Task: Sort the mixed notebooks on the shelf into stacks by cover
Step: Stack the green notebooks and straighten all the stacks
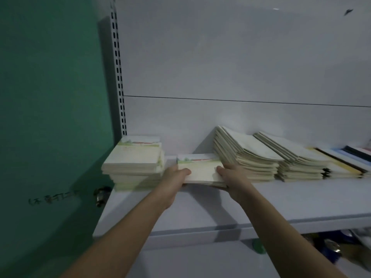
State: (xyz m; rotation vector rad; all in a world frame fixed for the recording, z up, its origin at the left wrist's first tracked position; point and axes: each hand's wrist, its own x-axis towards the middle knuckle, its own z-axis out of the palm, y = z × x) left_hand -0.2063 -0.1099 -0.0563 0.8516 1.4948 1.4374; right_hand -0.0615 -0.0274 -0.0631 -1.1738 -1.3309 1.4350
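Note:
A small bundle of pale-green landscape-cover notebooks (200,167) is held just above the white shelf (261,203). My left hand (176,175) grips its left edge and my right hand (230,173) grips its right edge, thumbs on top. To the left stands a tall stack with the same cover (136,159). To the right, a slanted stack of cream notebooks (247,155) leans against the back panel, with a second cream stack (297,159) beside it.
Flat notebooks with yellow, blue and dark edges (345,157) lie at the far right of the shelf. A green door (50,117) with a handle (101,194) borders the shelf on the left. Assorted items sit on a lower level at bottom right.

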